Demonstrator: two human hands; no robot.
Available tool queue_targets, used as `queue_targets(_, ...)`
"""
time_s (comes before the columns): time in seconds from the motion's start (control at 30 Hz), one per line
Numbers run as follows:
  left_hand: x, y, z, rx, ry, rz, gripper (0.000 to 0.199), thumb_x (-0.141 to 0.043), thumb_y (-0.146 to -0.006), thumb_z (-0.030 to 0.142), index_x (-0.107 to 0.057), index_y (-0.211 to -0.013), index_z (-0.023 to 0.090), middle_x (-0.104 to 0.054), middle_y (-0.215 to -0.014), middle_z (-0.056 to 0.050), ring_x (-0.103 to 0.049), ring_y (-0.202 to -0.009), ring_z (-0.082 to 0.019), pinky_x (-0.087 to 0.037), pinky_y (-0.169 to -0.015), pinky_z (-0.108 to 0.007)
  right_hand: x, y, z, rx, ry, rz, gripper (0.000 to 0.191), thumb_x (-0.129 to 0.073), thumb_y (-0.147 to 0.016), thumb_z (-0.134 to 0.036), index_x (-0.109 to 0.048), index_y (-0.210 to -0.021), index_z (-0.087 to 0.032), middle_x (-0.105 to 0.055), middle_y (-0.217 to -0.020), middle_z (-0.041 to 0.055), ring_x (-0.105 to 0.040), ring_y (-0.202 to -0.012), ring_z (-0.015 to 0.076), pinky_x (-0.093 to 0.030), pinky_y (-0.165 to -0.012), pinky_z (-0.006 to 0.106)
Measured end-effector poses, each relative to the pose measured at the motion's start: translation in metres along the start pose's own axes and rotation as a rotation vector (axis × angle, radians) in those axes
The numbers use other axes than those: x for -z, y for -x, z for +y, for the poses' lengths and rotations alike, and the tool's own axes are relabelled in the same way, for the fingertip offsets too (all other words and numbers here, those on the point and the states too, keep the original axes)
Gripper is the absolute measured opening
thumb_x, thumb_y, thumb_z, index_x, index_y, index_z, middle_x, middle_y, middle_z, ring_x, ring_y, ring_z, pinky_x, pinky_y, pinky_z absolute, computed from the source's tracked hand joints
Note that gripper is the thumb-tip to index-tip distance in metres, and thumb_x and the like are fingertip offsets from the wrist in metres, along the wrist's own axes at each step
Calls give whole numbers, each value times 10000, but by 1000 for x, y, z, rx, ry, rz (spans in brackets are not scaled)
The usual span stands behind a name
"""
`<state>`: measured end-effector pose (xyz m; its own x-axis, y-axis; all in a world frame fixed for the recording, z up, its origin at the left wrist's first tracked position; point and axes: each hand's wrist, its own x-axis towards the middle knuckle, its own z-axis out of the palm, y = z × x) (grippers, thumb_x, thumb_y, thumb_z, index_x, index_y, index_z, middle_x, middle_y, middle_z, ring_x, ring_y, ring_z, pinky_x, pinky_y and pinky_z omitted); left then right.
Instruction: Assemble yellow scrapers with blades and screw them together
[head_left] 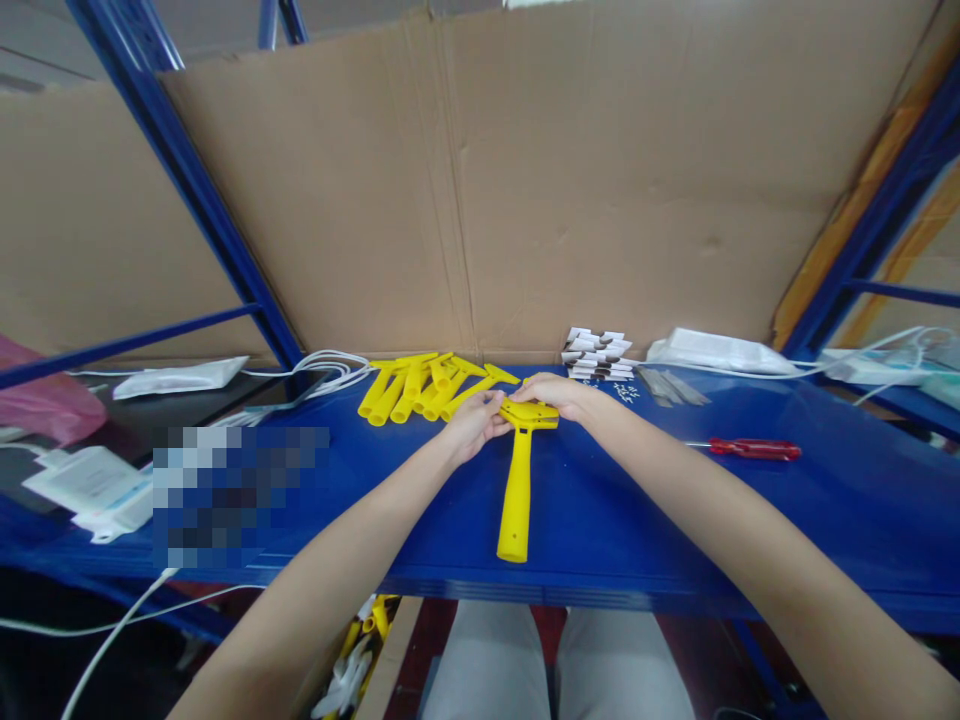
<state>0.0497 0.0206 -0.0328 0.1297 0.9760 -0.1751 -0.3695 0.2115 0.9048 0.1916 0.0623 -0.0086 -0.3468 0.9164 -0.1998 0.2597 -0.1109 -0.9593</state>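
A yellow plastic scraper handle (516, 495) lies in front of me, its wide head pointing away and its hollow round grip toward me. My left hand (477, 427) is closed on the left side of the head, thumb on top. From the right, my right hand (561, 394) grips the far right part of the head, its fingertips partly hidden. Just beyond my left hand lies a pile of similar yellow handles (412, 388). Small screws (622, 392) and flat grey metal blades (675, 388) rest past my right hand.
On the blue bench (615, 530), a red-handled screwdriver (754, 449) lies right. Stacked white-and-brown pieces (598, 352) and a white wrapped packet (716, 352) stand against the cardboard wall (600, 180). White cables (337, 370) and a white adapter (94, 485) are left; a box (390, 660) sits below.
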Motion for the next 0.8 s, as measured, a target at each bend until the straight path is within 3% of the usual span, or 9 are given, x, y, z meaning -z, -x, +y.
queue_targets(0.27, 1, -1, 0, -10, 13, 32, 69, -530, -887, 119, -497, -836, 151, -674, -747, -42, -673, -625, -103, -560, -720, -265, -2, 2, -2, -12, -18, 2, 119, -712, -644, -86, -649, -570, -153, -681, -570, 15, -611, -548, 121, -492, -557, 211)
queue_targets(0.6, 0, -1, -1, -24, -30, 48, 80, -470, -908, 84, -478, -882, 160, -665, -698, -22, -659, -569, -90, -544, -607, -203, -2, 9, 1, 159, 192, -8, 144, -648, -693, -83, -624, -587, -176, -616, -587, -35, -534, -576, 81, -416, -569, 178)
queue_targets(0.8, 1, -2, -1, -58, -37, 41, 147, -582, -834, 58, -501, -916, 149, -658, -679, -31, -645, -538, -108, -528, -564, -211, -2, 9, 8, 227, 212, 26, 84, -680, -701, -136, -605, -707, -173, -594, -675, -49, -520, -646, 81, -416, -652, 201)
